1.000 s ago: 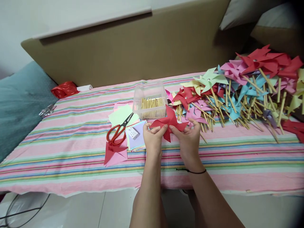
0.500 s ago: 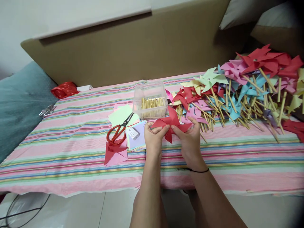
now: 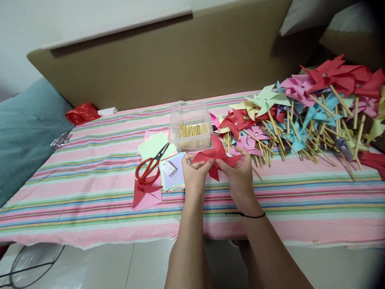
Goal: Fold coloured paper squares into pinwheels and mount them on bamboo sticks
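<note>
A red paper pinwheel (image 3: pixel 217 150) is held between both hands, above the striped cloth. My left hand (image 3: pixel 195 172) grips its left side, with the thumb pressed near the centre. From the right, my right hand (image 3: pixel 240 176) closes on it, thumb also at the centre. What lies under the thumbs is hidden, and no stick shows on this pinwheel. Just behind it stands a clear plastic box (image 3: pixel 189 116) with many short wooden sticks (image 3: pixel 194 130) inside. Left of my hands, red-handled scissors (image 3: pixel 152 163) lie on paper sheets.
Many finished pinwheels on sticks (image 3: pixel 267 100) are heaped at the right. Paper squares (image 3: pixel 177 172) carry a small white box (image 3: pixel 167 168); cut red paper (image 3: pixel 141 192) lies nearby. A red plastic bag (image 3: pixel 82 114) sits far left. The striped cloth (image 3: pixel 90 192) ends at the front edge.
Almost nothing differs. Both hands keep their hold on the red pinwheel, and the view has shifted very slightly.
</note>
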`<state>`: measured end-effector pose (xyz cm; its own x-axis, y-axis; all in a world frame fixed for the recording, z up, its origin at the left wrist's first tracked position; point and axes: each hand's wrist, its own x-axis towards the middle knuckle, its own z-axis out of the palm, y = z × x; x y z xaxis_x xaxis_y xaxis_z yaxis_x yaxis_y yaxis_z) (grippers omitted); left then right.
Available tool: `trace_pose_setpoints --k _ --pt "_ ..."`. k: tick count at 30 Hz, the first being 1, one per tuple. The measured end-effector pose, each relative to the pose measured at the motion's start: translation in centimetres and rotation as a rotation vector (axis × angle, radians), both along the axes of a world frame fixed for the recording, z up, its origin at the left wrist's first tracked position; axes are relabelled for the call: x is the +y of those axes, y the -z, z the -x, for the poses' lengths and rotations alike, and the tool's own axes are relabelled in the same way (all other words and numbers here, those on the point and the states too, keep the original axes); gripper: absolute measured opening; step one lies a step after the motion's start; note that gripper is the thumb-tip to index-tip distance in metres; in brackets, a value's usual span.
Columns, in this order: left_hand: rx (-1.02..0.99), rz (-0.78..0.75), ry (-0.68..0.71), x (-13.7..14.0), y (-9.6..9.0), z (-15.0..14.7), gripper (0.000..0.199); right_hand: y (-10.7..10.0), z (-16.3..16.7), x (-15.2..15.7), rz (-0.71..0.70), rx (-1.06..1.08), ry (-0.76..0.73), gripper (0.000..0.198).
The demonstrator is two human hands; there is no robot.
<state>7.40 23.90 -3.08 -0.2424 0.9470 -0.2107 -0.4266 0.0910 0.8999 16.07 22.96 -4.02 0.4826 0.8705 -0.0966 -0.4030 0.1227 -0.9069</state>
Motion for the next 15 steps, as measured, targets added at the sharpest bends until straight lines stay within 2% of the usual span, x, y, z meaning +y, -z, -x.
trace_pose_setpoints --k 5,12,15 --pt "-0.023 -0.011 0.12 -0.3 -1.0 1.1 0.063 -0.1 -1.9 0.3 0.047 -0.056 -0.012 0.07" --pt "0.103 0.033 0.385 -0.5 -1.4 3.5 0.063 -0.1 -4.3 0.1 0.13 -0.206 -0.419 0.074" --pt "0.104 0.046 0.43 -0.4 -1.0 3.9 0.067 -0.1 -4.2 0.0 0.154 -0.22 -0.518 0.074"
